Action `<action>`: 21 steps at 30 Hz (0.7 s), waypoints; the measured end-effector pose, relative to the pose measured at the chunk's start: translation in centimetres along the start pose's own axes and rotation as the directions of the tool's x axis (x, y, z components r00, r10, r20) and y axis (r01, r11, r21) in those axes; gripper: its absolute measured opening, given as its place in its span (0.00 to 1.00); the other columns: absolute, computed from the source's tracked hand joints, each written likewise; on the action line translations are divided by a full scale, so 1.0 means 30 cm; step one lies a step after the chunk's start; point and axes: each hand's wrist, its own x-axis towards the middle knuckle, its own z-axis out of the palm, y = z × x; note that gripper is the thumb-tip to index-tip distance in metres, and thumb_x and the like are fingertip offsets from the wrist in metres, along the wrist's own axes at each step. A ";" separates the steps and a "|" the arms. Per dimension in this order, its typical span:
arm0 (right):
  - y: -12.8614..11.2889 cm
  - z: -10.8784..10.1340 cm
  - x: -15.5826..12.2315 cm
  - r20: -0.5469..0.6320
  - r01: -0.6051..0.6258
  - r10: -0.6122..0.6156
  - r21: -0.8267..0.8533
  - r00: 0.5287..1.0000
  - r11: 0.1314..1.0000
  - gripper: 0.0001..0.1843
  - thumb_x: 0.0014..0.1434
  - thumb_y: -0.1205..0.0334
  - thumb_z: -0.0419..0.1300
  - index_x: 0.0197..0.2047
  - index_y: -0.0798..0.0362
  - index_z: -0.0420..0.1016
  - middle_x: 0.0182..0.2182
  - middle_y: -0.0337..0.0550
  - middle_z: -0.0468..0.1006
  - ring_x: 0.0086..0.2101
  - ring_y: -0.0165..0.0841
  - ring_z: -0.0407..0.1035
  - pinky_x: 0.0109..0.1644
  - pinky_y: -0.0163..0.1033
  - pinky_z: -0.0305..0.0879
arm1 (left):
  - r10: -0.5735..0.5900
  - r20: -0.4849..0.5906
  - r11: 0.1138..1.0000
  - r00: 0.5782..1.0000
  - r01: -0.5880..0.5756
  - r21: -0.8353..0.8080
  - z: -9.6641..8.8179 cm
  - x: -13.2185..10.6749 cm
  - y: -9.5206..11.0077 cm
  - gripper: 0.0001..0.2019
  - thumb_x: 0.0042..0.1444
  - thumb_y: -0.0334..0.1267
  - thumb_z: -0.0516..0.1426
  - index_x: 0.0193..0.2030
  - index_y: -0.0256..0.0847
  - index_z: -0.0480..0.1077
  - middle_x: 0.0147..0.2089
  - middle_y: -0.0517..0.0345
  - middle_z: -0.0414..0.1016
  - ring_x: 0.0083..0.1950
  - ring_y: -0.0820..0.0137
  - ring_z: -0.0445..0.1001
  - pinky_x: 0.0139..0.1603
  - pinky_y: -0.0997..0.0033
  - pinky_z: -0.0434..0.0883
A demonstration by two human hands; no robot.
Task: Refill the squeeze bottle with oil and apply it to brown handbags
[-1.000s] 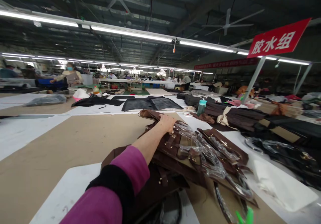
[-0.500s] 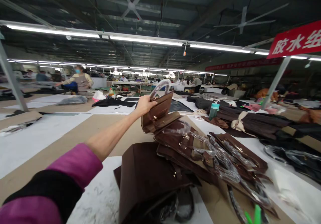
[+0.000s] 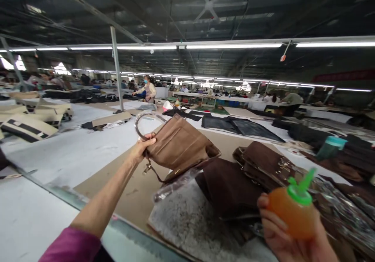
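My left hand (image 3: 145, 144) grips the edge of a brown handbag piece (image 3: 180, 140) near its handle, holding it tilted above the table. A plastic-wrapped loop handle (image 3: 149, 117) rises behind my fingers, and a strap with a metal fitting (image 3: 147, 168) dangles below them. In my right hand (image 3: 275, 228) is a squeeze bottle (image 3: 293, 211) of orange liquid with a green nozzle cap, held upright with my fingers wrapped round it. Between the hands lies a dark brown bag (image 3: 231, 187). More brown bag pieces (image 3: 263, 160) with metal fittings are heaped behind the bottle.
A teal-lidded container (image 3: 331, 148) stands at the right. Black pieces (image 3: 243, 127) lie farther back. Beige cut pieces (image 3: 32, 117) are at the far left. A masked person (image 3: 149, 90) works beyond a metal post (image 3: 116, 70). The table edge (image 3: 117, 225) runs along the front.
My left hand has moved the bag piece left, off the pile, and turned it. The view has swung left. My right hand and the whole bottle have come into sight; before, only green tips showed.
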 end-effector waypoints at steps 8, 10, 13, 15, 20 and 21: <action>0.158 0.357 0.257 0.009 0.092 -0.092 -0.065 0.996 0.994 0.27 0.62 0.39 0.47 0.44 0.56 0.70 0.36 0.48 0.71 0.38 0.36 0.68 0.39 0.46 0.73 | -0.160 -0.103 0.970 0.982 0.137 -0.201 -0.172 -0.090 -0.194 0.23 0.26 0.36 0.68 0.32 0.42 0.65 0.27 0.67 0.73 0.31 0.71 0.73 0.35 0.72 0.71; 0.174 0.374 0.312 0.000 0.090 -0.090 -0.084 0.996 0.992 0.28 0.62 0.39 0.47 0.43 0.57 0.69 0.36 0.48 0.71 0.39 0.37 0.68 0.41 0.48 0.73 | -0.182 -0.090 0.963 0.979 0.159 -0.219 -0.170 -0.094 -0.225 0.23 0.27 0.35 0.69 0.33 0.42 0.65 0.27 0.68 0.72 0.30 0.72 0.74 0.34 0.74 0.71; 0.195 0.371 0.357 -0.018 0.073 -0.075 -0.109 0.997 0.991 0.26 0.63 0.41 0.48 0.42 0.58 0.69 0.38 0.50 0.70 0.42 0.40 0.68 0.45 0.56 0.71 | -0.235 -0.048 0.953 0.971 0.220 -0.210 -0.165 -0.103 -0.268 0.22 0.26 0.35 0.69 0.30 0.42 0.66 0.27 0.67 0.73 0.29 0.71 0.73 0.34 0.73 0.71; 0.210 0.370 0.366 -0.037 0.051 -0.056 -0.120 0.998 0.991 0.25 0.64 0.43 0.48 0.43 0.58 0.68 0.39 0.52 0.70 0.45 0.41 0.68 0.47 0.60 0.68 | -0.278 -0.019 0.946 0.960 0.271 -0.176 -0.170 -0.112 -0.288 0.21 0.26 0.35 0.70 0.29 0.42 0.67 0.28 0.64 0.75 0.31 0.69 0.74 0.35 0.71 0.72; 0.265 0.402 0.350 -0.078 0.010 -0.026 -0.195 0.997 0.981 0.26 0.63 0.42 0.49 0.45 0.59 0.69 0.38 0.54 0.69 0.48 0.46 0.66 0.44 0.61 0.69 | -0.363 -0.062 0.910 0.930 0.369 0.189 -0.255 -0.143 -0.255 0.16 0.33 0.42 0.69 0.27 0.38 0.72 0.29 0.54 0.76 0.32 0.64 0.74 0.34 0.67 0.71; 0.282 0.412 0.343 -0.082 -0.005 -0.013 -0.213 0.997 0.977 0.26 0.63 0.43 0.49 0.45 0.59 0.69 0.38 0.54 0.69 0.49 0.47 0.66 0.44 0.61 0.69 | -0.356 -0.099 0.889 0.929 0.370 0.271 -0.281 -0.157 -0.224 0.16 0.33 0.43 0.69 0.26 0.37 0.72 0.27 0.54 0.76 0.30 0.65 0.73 0.32 0.68 0.70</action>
